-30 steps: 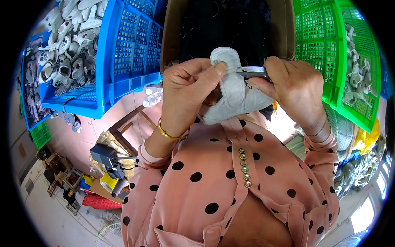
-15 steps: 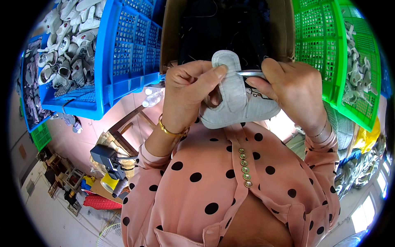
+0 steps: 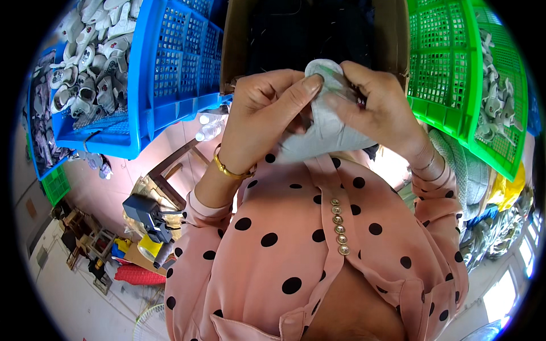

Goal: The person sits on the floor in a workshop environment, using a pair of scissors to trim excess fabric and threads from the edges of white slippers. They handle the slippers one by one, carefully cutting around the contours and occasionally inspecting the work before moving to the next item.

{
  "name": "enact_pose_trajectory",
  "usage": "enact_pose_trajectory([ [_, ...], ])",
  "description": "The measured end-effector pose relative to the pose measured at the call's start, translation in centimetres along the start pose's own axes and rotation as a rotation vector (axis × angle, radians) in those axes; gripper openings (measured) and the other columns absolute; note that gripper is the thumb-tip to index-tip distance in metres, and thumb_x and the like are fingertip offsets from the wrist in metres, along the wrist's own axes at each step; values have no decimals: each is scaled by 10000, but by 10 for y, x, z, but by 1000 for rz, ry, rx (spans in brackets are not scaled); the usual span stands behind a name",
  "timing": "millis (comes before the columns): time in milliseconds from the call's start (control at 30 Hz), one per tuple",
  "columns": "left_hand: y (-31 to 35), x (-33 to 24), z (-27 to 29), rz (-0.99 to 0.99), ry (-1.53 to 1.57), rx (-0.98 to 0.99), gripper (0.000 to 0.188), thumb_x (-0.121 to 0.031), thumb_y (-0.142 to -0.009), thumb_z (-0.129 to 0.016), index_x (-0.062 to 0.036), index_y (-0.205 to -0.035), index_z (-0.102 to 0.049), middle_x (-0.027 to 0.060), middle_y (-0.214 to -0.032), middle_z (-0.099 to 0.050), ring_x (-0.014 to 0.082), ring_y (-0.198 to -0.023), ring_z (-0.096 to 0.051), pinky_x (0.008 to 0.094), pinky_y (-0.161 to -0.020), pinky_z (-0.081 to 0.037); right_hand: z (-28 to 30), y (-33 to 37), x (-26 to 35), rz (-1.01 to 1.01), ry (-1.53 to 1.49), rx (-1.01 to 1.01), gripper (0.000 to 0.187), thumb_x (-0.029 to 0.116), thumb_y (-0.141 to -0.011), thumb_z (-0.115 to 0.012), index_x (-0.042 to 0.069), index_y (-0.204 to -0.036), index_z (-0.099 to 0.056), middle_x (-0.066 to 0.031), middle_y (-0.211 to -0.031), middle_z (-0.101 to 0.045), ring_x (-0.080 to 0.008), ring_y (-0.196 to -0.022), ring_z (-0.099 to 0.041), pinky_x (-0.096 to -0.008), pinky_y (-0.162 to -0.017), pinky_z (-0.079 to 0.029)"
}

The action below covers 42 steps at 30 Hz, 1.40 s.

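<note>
The small fabric shoe piece (image 3: 327, 128) is pale grey. The long-sleeved blouse (image 3: 296, 238) is salmon pink with black round dots and a row of gold buttons. The plastic lattice crate (image 3: 170, 68) is bright blue, the other plastic lattice crate (image 3: 449, 62) is vivid green. The thin bangle (image 3: 227, 169) is gold.

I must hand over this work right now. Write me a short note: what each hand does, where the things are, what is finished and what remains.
Left hand: grips the small grey fabric shoe piece, thumb pressed on its top edge.
Right hand: pinches the same piece from the other side; the fingers hide whether a tool is in it.
Things: the piece is held at chest height. Blue plastic crate on the left holds many pale pieces; green plastic crate on the right holds some too.
Done: cannot tell.
Left: the piece in hand is in neither crate.
</note>
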<state>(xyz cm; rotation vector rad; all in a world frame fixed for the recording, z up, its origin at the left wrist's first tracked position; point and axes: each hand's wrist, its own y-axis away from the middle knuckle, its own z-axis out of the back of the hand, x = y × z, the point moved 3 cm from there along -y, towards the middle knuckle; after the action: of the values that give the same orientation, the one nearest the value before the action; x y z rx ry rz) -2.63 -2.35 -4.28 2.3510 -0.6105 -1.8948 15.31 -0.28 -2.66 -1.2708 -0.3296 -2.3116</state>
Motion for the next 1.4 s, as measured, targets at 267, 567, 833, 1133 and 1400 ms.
enact_pose_trajectory([
  [267,-14,-3,6,4,-48,50,285,-283,-924,-658,-4,-946,-711,32,-704,-649,63,-576,-602,175,-509,-482,4,-4,7,20,51,-86,182,146,-869,-677,5,-852,-563,-122,-657,-542,-135,-565,-553,-281,-538,-463],
  [567,-23,-3,8,8,-3,58,287,-279,-950,-620,-6,-998,-693,36,-743,-653,78,-620,-611,192,-542,-504,-4,-10,-18,-258,-699,-38,219,182,-971,-577,-26,-905,-587,23,-634,-506,-32,-576,-432,-195,-535,-402],
  [833,-25,0,11,-72,65,53,268,-269,-933,-642,-6,-972,-682,39,-778,-631,87,-713,-612,195,-624,-503,-8,-12,-16,-170,-489,-172,256,217,-995,-542,-8,-882,-588,29,-604,-468,-35,-555,-439,-212,-499,-393],
  [1133,-18,1,10,-467,-512,172,194,-135,-852,-727,18,-959,-673,36,-824,-602,80,-662,-525,211,-563,-424,-2,-20,-20,-293,-735,-194,249,206,-1004,-520,33,-828,-555,55,-571,-391,-28,-486,-328,-214,-440,-272],
  [1400,-11,8,16,-9,-311,159,225,-154,-955,-601,34,-1063,-662,26,-913,-663,43,-776,-555,188,-658,-451,16,-4,-12,109,508,-427,346,387,-848,-699,80,-838,-540,-60,-630,-614,-227,-517,-611,-322,-478,-470],
])
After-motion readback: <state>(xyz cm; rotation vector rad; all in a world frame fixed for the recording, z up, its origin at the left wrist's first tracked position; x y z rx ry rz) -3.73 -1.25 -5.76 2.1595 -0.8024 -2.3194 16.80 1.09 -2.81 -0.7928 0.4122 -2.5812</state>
